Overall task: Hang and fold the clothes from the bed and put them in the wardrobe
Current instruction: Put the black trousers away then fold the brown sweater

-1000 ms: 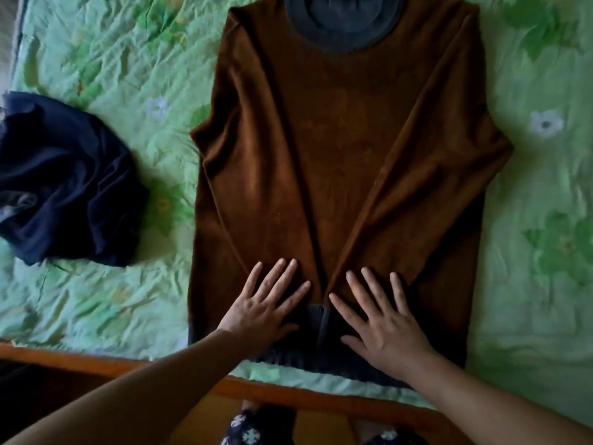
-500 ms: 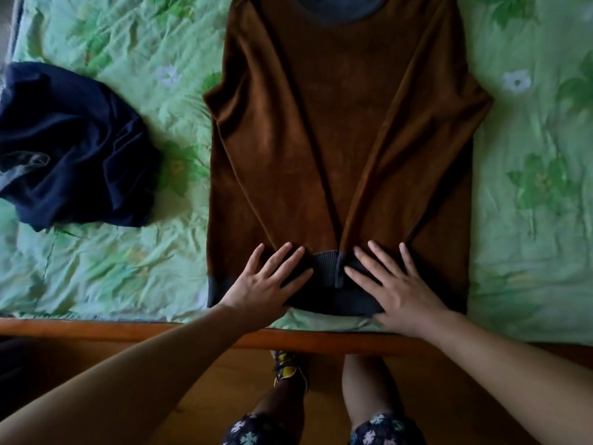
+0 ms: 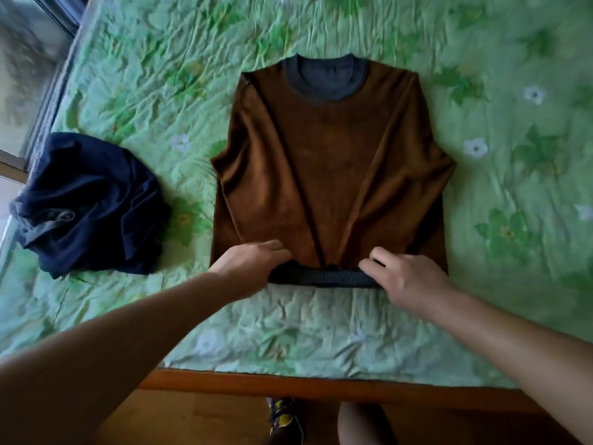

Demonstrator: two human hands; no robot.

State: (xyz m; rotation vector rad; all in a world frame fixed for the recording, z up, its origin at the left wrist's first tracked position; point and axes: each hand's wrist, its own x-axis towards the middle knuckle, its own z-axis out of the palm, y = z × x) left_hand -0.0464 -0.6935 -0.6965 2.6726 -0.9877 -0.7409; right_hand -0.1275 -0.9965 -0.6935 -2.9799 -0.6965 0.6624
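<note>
A brown sweater (image 3: 327,162) lies flat, face up, in the middle of a bed (image 3: 519,91) covered by a crumpled green sheet (image 3: 288,329) printed with leaves and white flowers. Its grey collar (image 3: 324,89) points away from the viewer. Its dark grey ribbed hem (image 3: 324,277) is the edge nearest the viewer. Both sleeves (image 3: 404,187) are folded inward over the front, slanting from the shoulders down to meet near the middle of the hem.

Two bare arms reach in from the bottom of the view. The left hand (image 3: 253,261) is at the left part of the hem with its fingers curled over the cloth, gripping it. The right hand (image 3: 407,277) is at the right part of the hem, its fingers bent and pinching the ribbed edge. The hem is bunched into a narrow raised band between the two hands. Both hands are slightly blurred.

Well to the left of the sweater, apart from it, a navy garment (image 3: 90,203) sits in a crumpled heap on the sheet near the bed's left edge.

Along the near side runs the wooden bed frame (image 3: 321,385), and below it a shoe (image 3: 285,419) and a bare leg show on the floor
</note>
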